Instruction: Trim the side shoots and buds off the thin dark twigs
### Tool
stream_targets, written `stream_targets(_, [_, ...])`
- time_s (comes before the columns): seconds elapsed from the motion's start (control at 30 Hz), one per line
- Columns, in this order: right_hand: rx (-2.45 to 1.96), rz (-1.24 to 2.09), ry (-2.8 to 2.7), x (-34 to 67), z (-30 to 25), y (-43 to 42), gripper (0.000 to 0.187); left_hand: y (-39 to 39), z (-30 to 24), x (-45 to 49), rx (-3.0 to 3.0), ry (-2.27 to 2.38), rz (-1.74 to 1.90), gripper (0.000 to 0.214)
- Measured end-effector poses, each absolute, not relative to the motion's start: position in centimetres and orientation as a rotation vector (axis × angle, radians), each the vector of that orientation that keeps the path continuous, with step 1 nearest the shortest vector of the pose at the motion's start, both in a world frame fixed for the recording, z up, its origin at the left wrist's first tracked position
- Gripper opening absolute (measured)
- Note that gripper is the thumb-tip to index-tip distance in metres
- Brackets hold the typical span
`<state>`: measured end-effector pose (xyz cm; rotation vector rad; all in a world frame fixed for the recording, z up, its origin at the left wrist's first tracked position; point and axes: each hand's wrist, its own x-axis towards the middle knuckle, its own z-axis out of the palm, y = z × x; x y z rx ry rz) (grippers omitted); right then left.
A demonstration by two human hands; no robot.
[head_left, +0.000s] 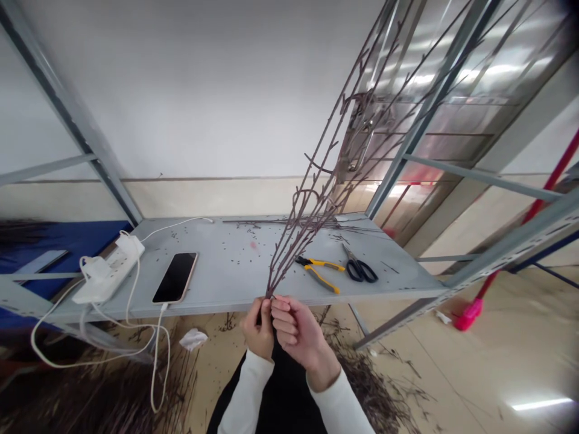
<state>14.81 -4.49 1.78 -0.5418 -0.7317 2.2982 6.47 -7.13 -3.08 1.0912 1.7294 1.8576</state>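
My left hand (pixel 257 328) and my right hand (pixel 296 331) are both closed around the bottom ends of a bundle of thin brown twigs (pixel 316 199), just in front of the grey metal shelf (pixel 226 283). The twigs fan upward and to the right, past the shelf's upright. My fingers wrap the stems tightly, side by side. White sleeves cover both forearms.
On the shelf lie yellow-handled pliers (pixel 319 271), black scissors (pixel 359 265), a phone (pixel 175 277) on a white cable, and a white power strip (pixel 108 268). Loose twigs (pixel 289 222) lie at the shelf's back. Twig scraps (pixel 375 386) litter the floor. A red mop (pixel 470 313) leans at right.
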Motion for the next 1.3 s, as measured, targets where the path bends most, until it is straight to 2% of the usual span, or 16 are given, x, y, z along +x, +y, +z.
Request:
stream_targets(0.1, [-0.688,2.103,-0.777,14.4,1.0,-5.0,0.033,-6.8,-3.5,6.0,1.088,1.561,1.773,0.037])
stream_targets(0.27, [-1.031,1.554,-1.183,14.7,-0.1,-4.3,0.034,-5.9,-3.3,5.6,0.834,1.247,1.614,0.042])
stream_targets(0.4, [-1.052,1.345,-1.423,15.4,-0.5,-3.1,0.027,-5.7,-2.6,5.7,0.766,1.194,1.535,0.045])
stream_targets(0.57, [-1.226,0.881,-1.608,15.1,-1.6,-1.4,0.021,-5.9,-3.1,6.6,0.682,1.157,1.486,0.049])
stream_targets(0.9, [-1.269,0.583,-1.713,13.7,-4.6,-1.4,0.021,-6.1,-4.7,8.0,0.464,1.182,1.568,0.053])
stream_targets(1.3, [-1.151,0.269,-1.693,14.2,-4.7,-2.7,0.027,-7.0,-2.8,9.1,0.3,1.176,1.542,0.054])
